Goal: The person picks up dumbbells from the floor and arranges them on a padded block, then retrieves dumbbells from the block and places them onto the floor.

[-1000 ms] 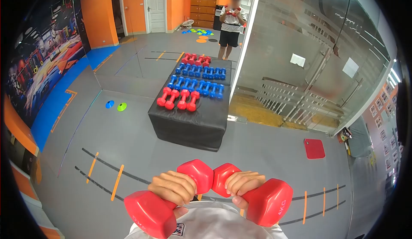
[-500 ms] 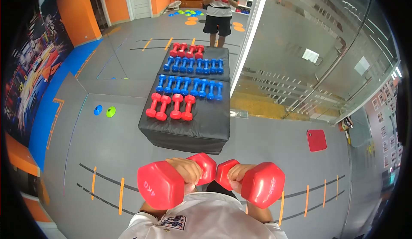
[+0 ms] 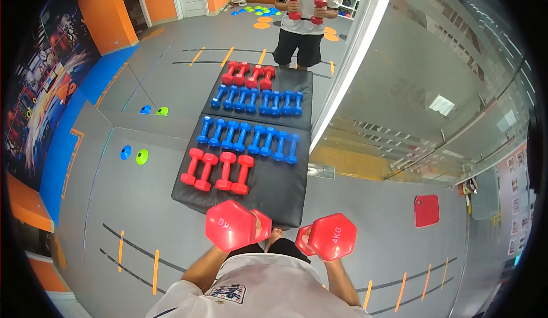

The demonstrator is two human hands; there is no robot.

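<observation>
In front of my chest, my left hand (image 3: 258, 225) is closed around the handle of a red hexagonal dumbbell (image 3: 230, 225). Most of that hand is hidden by the near weight. To the right, my right hand (image 3: 307, 239) grips a second red dumbbell (image 3: 333, 236), marked 4KG, its fingers largely covered too. A gap separates the two weights. Just beyond them stands a black padded box (image 3: 268, 198), with red dumbbells (image 3: 226, 171) in the nearer row and blue dumbbells (image 3: 241, 137) in the row behind.
A large mirror reflects the box, its dumbbells and me (image 3: 307, 10). Glass doors (image 3: 434, 90) rise at the right, near a red mat (image 3: 427, 211). Blue and green cones (image 3: 142, 156) lie on the grey floor at left, where taped ladder markings (image 3: 155, 272) also run.
Both dumbbells have drawn apart slightly, the left one shifting right and up, the right one moving up a little. The box appears closer and lower in view.
</observation>
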